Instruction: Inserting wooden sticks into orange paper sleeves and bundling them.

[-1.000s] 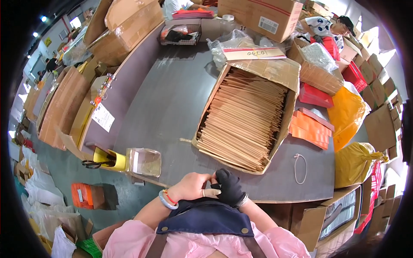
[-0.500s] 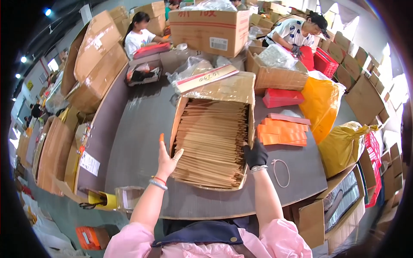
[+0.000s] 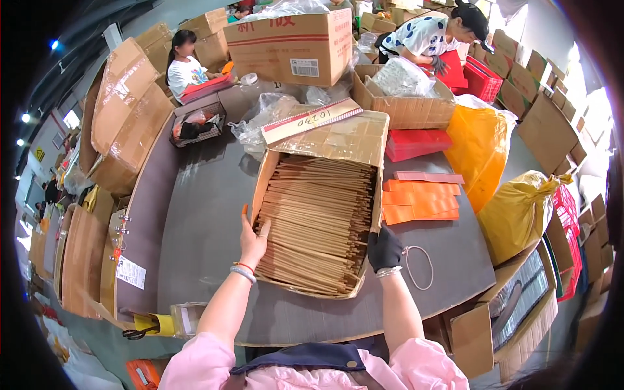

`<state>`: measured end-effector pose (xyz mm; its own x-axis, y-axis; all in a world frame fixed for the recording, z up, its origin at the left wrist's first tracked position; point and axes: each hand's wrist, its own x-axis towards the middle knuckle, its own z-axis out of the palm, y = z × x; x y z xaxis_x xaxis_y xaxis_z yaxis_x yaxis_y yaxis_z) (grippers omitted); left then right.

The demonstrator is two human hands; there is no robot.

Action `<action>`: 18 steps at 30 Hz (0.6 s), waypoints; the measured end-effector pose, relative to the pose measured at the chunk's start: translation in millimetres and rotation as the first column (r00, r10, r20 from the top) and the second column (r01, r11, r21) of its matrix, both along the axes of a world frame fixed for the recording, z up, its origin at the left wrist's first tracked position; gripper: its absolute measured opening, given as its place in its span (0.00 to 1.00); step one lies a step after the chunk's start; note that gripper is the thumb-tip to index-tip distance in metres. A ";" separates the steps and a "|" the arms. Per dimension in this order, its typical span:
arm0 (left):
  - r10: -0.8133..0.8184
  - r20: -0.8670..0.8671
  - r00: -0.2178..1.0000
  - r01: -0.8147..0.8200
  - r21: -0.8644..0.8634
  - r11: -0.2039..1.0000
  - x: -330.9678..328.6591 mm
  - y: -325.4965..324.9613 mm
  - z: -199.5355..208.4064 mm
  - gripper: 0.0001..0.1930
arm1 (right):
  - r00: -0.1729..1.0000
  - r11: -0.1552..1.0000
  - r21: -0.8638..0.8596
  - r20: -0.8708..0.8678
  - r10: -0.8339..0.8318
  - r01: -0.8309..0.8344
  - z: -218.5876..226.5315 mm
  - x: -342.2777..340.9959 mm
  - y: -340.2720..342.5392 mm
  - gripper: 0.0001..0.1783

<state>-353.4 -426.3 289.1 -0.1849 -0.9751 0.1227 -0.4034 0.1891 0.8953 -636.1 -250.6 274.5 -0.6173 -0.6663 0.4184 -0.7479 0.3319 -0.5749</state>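
An open cardboard box point(image 3: 354, 140) sits in front of me on the grey table, packed with a thick layer of thin brown sticks point(image 3: 312, 221) lying crosswise. My left hand point(image 3: 252, 242) clasps the box's left wall, its thumb over the rim and an orange cover on one fingertip. On the opposite side my right hand point(image 3: 385, 249), in a black glove, holds the right wall near the front corner; its fingers are partly hidden. A long pale card strip point(image 3: 312, 122) with a red edge rests on the box's far flap.
Orange packets point(image 3: 421, 201) and red packets point(image 3: 418, 144) lie right of the box, near a loop of cord point(image 3: 419, 268). A yellow holder with scissors point(image 3: 153, 324) hangs at the table's front left. Two people work across the table, beside a large carton point(image 3: 286, 49).
The box has turned slightly and come a little nearer to me, with both hands still on its sides. The view has shifted a little too.
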 end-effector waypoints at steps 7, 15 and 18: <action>-0.038 -0.015 0.999 0.038 0.008 0.999 -21.0 -21.7 -1.0 0.44 | 0.994 0.996 0.085 0.105 -0.023 0.014 21.6 -10.1 -6.4 0.15; 0.164 -0.233 0.959 -0.177 -0.035 0.984 2.2 42.4 7.3 0.33 | 0.915 0.947 0.083 0.243 -0.321 0.310 -7.1 -84.7 88.3 0.17; -0.051 -0.427 0.903 0.111 0.117 0.987 29.0 95.2 -6.5 0.12 | 0.957 0.958 0.029 0.045 -0.286 0.285 -25.3 -100.0 130.1 0.16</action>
<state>-324.5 -331.1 282.6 -0.2243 -0.9716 0.0752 0.0290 0.0705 0.9971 -736.1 -120.5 249.2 -0.8022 -0.4681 0.3707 -0.5918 0.5409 -0.5976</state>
